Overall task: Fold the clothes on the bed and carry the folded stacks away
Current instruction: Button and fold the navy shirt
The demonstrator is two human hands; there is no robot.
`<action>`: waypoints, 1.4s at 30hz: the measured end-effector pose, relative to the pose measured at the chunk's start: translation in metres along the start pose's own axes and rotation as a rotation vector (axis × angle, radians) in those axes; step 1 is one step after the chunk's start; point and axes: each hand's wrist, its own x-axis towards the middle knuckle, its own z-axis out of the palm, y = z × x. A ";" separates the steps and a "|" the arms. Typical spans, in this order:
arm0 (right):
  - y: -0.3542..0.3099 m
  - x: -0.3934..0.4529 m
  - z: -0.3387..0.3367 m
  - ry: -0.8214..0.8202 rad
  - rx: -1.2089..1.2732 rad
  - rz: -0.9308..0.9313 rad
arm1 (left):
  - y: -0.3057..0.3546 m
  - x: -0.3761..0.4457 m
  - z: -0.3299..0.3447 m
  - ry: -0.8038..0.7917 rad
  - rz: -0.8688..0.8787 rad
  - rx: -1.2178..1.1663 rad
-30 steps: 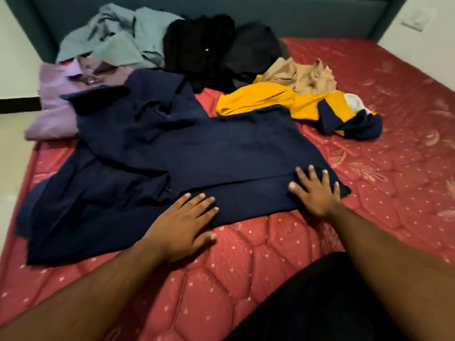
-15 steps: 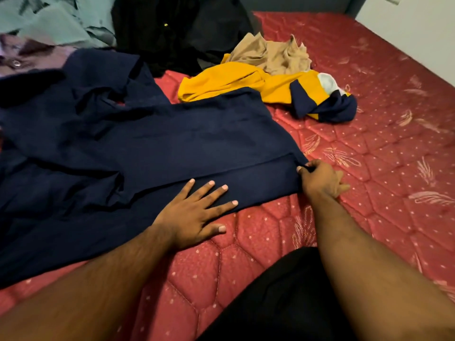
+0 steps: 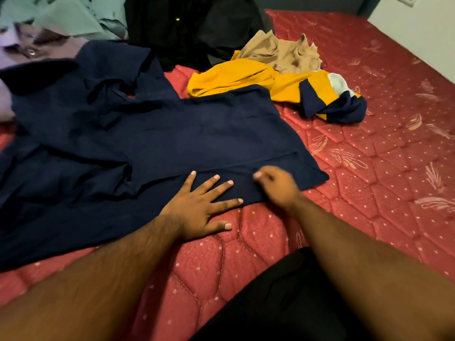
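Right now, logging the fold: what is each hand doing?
Left hand: open, fingers spread flat, pressing the navy shirt.
Right hand: blurred; fingers curled at the shirt's hem, a pinch cannot be told.

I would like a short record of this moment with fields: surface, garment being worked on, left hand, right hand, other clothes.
surface: red quilted mattress
garment in work: navy shirt, spread out, not yet folded
left hand: flat, fingers spread on the shirt's near edge
right hand: blurred, fingers curled at the hem; grip unclear
other clothes: yellow and navy garment, beige garment, black pile, unfolded
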 end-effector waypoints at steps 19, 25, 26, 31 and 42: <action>0.019 0.035 0.019 -0.009 -0.572 -0.009 | 0.023 0.034 -0.025 0.051 -0.125 -0.190; 0.023 0.038 0.019 -0.024 -0.548 0.001 | 0.037 0.050 0.000 0.084 -0.314 -0.138; 0.024 0.037 0.018 -0.024 -0.539 0.008 | 0.034 0.041 0.001 0.079 -0.332 -0.113; 0.007 0.033 0.011 0.044 -0.644 0.072 | -0.010 -0.031 0.014 0.213 -0.430 -0.067; -0.079 -0.013 0.084 -0.153 -0.607 -0.156 | -0.054 -0.173 0.031 0.105 -0.668 -0.066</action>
